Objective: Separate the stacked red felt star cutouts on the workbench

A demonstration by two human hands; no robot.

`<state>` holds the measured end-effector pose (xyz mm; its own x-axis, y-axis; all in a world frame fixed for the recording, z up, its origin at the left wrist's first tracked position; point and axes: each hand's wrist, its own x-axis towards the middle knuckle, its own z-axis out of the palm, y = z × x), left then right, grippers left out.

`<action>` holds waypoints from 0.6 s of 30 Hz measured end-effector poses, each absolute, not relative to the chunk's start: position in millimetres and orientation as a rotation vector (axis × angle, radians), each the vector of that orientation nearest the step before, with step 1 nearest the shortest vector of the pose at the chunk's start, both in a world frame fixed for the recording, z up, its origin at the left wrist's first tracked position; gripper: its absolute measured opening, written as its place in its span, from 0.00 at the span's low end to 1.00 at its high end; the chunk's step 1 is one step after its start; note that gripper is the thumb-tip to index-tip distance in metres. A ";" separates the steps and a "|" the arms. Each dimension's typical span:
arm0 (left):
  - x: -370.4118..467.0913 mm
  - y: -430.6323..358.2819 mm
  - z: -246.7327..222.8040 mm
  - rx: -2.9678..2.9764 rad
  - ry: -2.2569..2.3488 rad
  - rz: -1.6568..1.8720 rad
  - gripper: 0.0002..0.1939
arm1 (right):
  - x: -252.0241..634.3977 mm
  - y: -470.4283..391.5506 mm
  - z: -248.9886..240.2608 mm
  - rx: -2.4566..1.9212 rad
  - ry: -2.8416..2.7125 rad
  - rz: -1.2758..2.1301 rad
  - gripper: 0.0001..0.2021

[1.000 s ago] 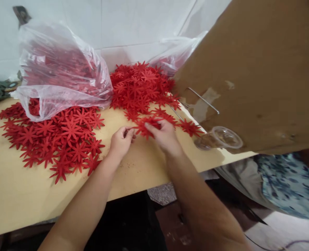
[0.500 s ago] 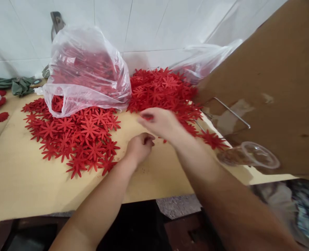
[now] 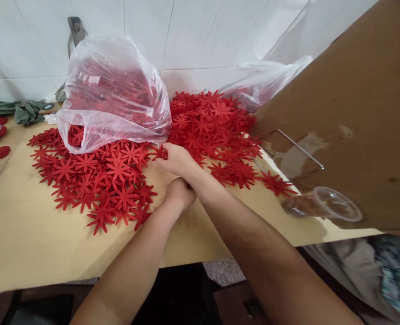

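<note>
My right hand reaches across to the near right corner of the plastic bag. Its thumb and fingertips pinch a red flower-shaped piece beside the left pile. Just below, my left hand is closed, its fingertips hidden behind my right wrist; what it holds, if anything, does not show. To the left spreads a pile of red flower-shaped pieces with narrow pointed petals. Beyond my right hand is a second pile of red pieces, against the wall.
A clear plastic bag full of red pieces stands behind the left pile. At the right, a large brown board leans over the table, with a bent metal wire and a tipped clear plastic cup before it. Green cloth lies far left.
My right hand has moved left from beside the right pile to the left pile's edge and now pinches a red flower-shaped piece. My left hand stays almost in place, now partly covered.
</note>
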<state>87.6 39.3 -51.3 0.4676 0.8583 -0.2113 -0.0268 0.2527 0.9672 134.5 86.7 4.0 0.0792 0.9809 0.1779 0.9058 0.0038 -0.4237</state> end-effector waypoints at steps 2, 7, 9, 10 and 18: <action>86.6 40.6 -44.2 1.080 0.934 0.688 0.04 | 147.1 78.2 6.3 -1.876 -1.687 0.243 0.09; 72.5 52.3 -21.8 0.635 0.772 0.714 0.15 | 168.8 46.1 10.6 -1.652 -1.468 0.417 0.08; 66.6 54.8 -18.1 0.507 0.670 0.753 0.21 | 165.7 30.3 10.3 -1.596 -1.505 0.557 0.09; 64.6 55.2 -17.8 0.466 0.633 0.773 0.23 | 161.9 23.0 9.4 -1.570 -1.533 0.616 0.10; 66.7 51.8 -24.8 0.395 0.598 0.849 0.14 | 143.3 17.3 -1.2 -1.499 -1.307 0.586 0.23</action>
<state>66.7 51.8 -24.8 0.5141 0.7914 -0.3307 -0.5784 0.6046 0.5476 143.3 17.3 -1.2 0.2933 0.9228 0.2500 0.4275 0.1073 -0.8976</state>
